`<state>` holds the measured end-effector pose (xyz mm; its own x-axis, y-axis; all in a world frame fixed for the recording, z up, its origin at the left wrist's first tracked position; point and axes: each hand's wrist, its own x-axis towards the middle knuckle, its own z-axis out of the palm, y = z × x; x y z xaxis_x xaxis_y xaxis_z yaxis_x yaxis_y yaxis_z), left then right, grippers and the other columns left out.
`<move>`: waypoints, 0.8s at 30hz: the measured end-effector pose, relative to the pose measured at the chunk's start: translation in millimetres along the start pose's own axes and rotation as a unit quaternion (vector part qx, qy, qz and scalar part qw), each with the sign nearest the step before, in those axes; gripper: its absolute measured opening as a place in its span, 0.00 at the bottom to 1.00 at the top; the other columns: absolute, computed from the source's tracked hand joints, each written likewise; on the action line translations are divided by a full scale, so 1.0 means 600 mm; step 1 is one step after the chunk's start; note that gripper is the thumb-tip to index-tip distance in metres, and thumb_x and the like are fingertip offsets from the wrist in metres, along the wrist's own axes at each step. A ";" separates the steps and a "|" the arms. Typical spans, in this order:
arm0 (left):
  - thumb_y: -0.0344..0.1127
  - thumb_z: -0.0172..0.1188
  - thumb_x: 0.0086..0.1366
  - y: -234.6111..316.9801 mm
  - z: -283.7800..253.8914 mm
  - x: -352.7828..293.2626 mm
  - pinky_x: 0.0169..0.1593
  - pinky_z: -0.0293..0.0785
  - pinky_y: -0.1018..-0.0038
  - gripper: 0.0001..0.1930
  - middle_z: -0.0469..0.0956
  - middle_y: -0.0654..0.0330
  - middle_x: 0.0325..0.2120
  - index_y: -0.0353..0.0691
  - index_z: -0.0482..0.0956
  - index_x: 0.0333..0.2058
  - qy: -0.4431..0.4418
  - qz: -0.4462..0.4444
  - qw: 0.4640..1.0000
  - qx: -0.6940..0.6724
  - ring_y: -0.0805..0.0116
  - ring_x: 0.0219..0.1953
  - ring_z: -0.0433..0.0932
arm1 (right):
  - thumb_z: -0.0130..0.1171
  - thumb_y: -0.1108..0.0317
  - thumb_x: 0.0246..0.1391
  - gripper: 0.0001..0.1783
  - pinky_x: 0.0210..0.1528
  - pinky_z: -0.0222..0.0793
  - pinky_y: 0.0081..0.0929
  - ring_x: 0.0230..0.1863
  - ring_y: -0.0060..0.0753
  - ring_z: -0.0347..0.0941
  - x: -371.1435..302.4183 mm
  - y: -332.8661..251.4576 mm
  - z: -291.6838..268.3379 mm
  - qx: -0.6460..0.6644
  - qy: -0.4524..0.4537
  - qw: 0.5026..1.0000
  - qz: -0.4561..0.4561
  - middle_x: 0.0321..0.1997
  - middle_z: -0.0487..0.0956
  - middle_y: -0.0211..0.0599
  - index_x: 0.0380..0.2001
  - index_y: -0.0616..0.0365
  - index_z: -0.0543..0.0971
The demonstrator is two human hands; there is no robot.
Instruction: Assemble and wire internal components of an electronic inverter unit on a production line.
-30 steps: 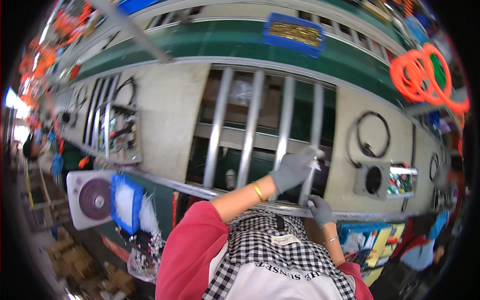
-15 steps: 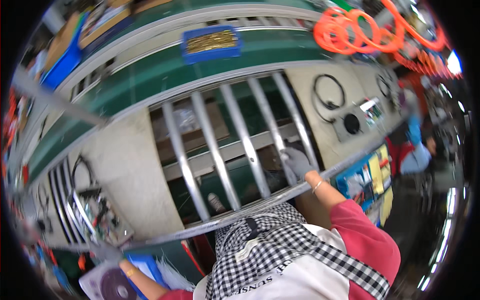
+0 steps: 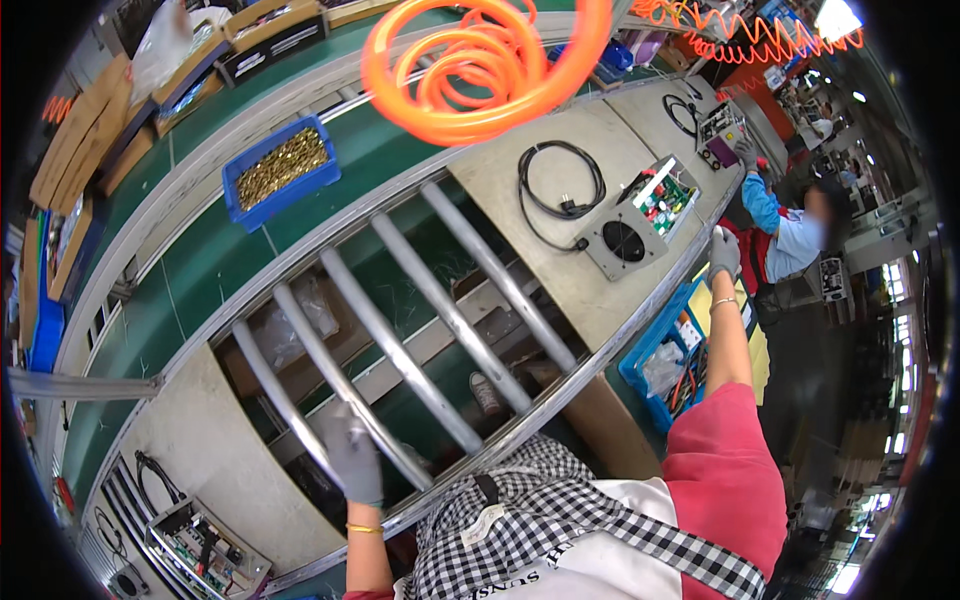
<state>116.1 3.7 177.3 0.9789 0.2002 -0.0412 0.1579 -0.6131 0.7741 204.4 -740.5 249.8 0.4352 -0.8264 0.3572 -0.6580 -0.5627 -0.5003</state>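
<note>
My left hand (image 3: 355,462), in a grey glove, is over the metal rollers (image 3: 385,350) of the conveyor, its fingers stretched out and slightly blurred. My right hand (image 3: 723,256), also gloved, reaches far right to the conveyor's front rail; its fingers' grip is hidden. Just left of it, a metal case (image 3: 620,245) with a black round fan and a green circuit board lies on a pale board (image 3: 520,225). A coiled black power cable (image 3: 562,205) runs from the case. At the lower left, a second opened case (image 3: 205,550) sits on another pale board (image 3: 215,470).
An orange coiled hose (image 3: 460,125) hangs over the far side. A blue bin (image 3: 285,195) of brass-coloured fittings stands on the green belt behind. Below the front rail, a blue tray (image 3: 640,380) holds tools and small parts. A co-worker (image 3: 795,235) stands at the far right.
My right hand has left the rollers and reached right to the rail. My left hand has come from the lower left onto the rollers. The view has turned toward the right.
</note>
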 end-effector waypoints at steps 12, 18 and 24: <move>0.34 0.57 0.59 0.261 0.335 0.022 0.35 0.79 0.65 0.22 0.76 0.59 0.48 0.52 0.73 0.54 -0.209 0.245 0.945 -0.064 0.53 0.36 0.81 | 0.45 0.40 0.62 0.36 0.62 0.61 0.41 0.61 0.57 0.68 0.313 0.082 0.223 -0.098 -0.241 0.957 -0.124 0.59 0.74 0.56 0.61 0.58 0.70; 0.39 0.56 0.62 0.302 0.372 0.027 0.36 0.78 0.60 0.22 0.75 0.59 0.50 0.52 0.70 0.56 -0.263 0.198 0.943 -0.043 0.51 0.35 0.81 | 0.47 0.46 0.64 0.28 0.51 0.67 0.43 0.45 0.57 0.73 0.227 0.035 0.177 -0.023 -0.187 0.971 -0.148 0.43 0.79 0.56 0.46 0.64 0.77; 0.46 0.56 0.64 0.290 0.364 0.010 0.41 0.77 0.60 0.25 0.76 0.55 0.49 0.46 0.68 0.58 -0.252 0.194 0.946 -0.064 0.51 0.39 0.81 | 0.46 0.47 0.65 0.26 0.29 0.69 0.35 0.26 0.36 0.75 0.089 -0.042 0.111 0.023 -0.289 0.952 -0.097 0.28 0.77 0.46 0.40 0.61 0.78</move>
<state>177.7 -269.1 173.9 0.9027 -0.4301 -0.0092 -0.2113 -0.4618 0.8614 285.4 -771.5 228.9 0.8204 -0.5704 -0.0398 -0.5082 -0.6956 -0.5077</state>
